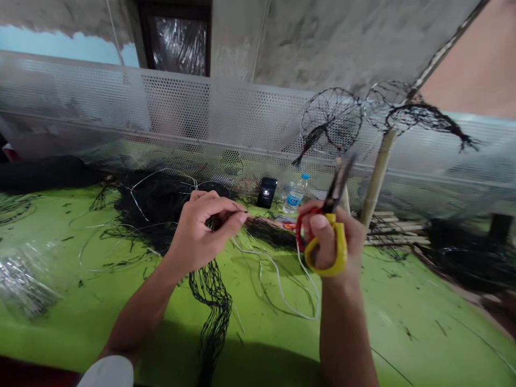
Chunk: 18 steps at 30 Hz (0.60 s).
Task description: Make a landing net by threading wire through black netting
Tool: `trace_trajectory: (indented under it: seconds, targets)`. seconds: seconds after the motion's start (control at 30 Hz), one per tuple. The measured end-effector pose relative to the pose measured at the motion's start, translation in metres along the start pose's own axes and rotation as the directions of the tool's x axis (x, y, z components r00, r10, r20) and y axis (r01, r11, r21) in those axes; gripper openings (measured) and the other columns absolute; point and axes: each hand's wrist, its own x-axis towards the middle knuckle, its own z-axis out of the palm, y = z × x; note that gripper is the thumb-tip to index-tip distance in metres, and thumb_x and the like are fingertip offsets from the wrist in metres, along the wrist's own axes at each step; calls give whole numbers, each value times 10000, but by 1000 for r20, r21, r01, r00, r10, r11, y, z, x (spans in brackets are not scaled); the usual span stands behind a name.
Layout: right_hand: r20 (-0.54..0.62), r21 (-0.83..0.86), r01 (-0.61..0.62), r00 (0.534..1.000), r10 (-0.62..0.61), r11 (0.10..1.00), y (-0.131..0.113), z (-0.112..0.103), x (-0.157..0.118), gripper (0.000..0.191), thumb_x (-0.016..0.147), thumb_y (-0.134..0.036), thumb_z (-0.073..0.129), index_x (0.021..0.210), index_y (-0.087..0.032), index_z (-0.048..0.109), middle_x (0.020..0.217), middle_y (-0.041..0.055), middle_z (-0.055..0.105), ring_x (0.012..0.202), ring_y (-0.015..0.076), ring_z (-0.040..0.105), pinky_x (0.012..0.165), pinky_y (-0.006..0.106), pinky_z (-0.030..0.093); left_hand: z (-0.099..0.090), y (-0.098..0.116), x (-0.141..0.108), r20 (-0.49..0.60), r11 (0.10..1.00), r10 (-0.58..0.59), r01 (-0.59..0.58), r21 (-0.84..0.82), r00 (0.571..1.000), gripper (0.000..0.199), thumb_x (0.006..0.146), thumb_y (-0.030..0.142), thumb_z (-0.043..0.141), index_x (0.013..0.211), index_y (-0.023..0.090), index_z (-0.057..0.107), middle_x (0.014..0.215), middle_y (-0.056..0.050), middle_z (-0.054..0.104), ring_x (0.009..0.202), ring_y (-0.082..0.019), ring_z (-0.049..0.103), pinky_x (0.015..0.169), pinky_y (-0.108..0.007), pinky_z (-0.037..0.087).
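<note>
My left hand (203,228) is closed in a pinch, with a strand of black netting between thumb and forefinger. From under this hand the black netting (213,301) hangs down over the front of the table. My right hand (341,242) grips scissors (337,185) with red and yellow handles, their dark blades pointing up. Thumb and fingers sit in the handle loops, and the blades look nearly together. A white cord (278,274) loops on the table between my hands; whether either hand holds it I cannot tell.
The green table (153,312) carries a black net heap (141,199), thin wires, and clear plastic packets (30,277) at left. A phone (267,192) and water bottle (295,194) stand behind. Bamboo posts (379,177) bear net-covered hoops (332,118) at right, before a perforated screen (250,113).
</note>
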Motion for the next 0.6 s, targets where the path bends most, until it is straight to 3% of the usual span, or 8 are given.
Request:
trace_trajectory:
  seconds: [0.07,0.13,0.23,0.27,0.3,0.4,0.5,0.6]
  targets:
    - [-67,-68,-1,998,-4,998,-10,-19,0,335,892,-563,747,943,-232,750,644,0,591,508,129,508,425,264,369,-2,-8,4,-1,996,52,-52,73,999,125,937,313,700,858,259,780,695,23,716,644,-160,585,796,-400,410]
    - [-116,-112,-25,993,11,993,-16,-43,-3,326,899,-563,738,973,-246,738,720,30,660,583,170,595,494,298,463,-6,-22,10,65,982,86,-95,166,994,129,935,306,687,852,262,776,651,33,678,628,-160,582,799,-386,408]
    - [-115,-355,-224,974,195,908,-3,-87,-14,464,855,-638,733,1075,-231,692,822,65,722,666,219,662,609,356,544,-14,-50,20,194,962,20,-72,264,981,157,942,337,670,857,251,770,689,20,701,647,-167,607,786,-359,427]
    - [-146,-532,-325,945,294,782,6,-104,-19,516,851,-685,696,1056,-211,689,820,78,725,679,226,666,622,356,538,-16,-60,22,201,960,-12,-44,275,979,169,945,349,664,868,243,772,716,9,715,664,-171,622,756,-343,432]
    - [-197,-712,-412,895,401,568,18,-120,-26,530,875,-718,626,1029,-215,687,835,79,735,719,227,672,654,347,527,-19,-68,24,200,963,-33,-23,270,979,173,944,352,662,886,234,775,741,0,725,679,-173,635,726,-326,437]
    - [-303,-816,-517,763,571,257,58,-156,-52,394,858,-552,704,755,-172,686,676,121,696,614,253,635,603,363,434,-26,-81,27,156,979,-2,-29,200,988,180,955,355,658,927,219,772,800,-13,750,728,-170,668,695,-297,462]
    - [-366,-832,-551,627,688,59,90,-168,-80,319,769,-342,777,553,-162,626,518,111,611,548,258,630,591,351,417,-34,-77,24,49,988,107,-112,109,993,158,977,341,661,942,223,760,863,-13,767,793,-167,696,758,-299,511]
    - [-377,-838,-545,571,729,-6,108,-162,-96,194,736,-245,766,600,-136,682,567,116,652,638,260,680,661,341,469,-41,-64,18,-98,978,207,-206,20,973,119,994,306,669,964,231,757,888,-2,766,782,-149,697,750,-299,547]
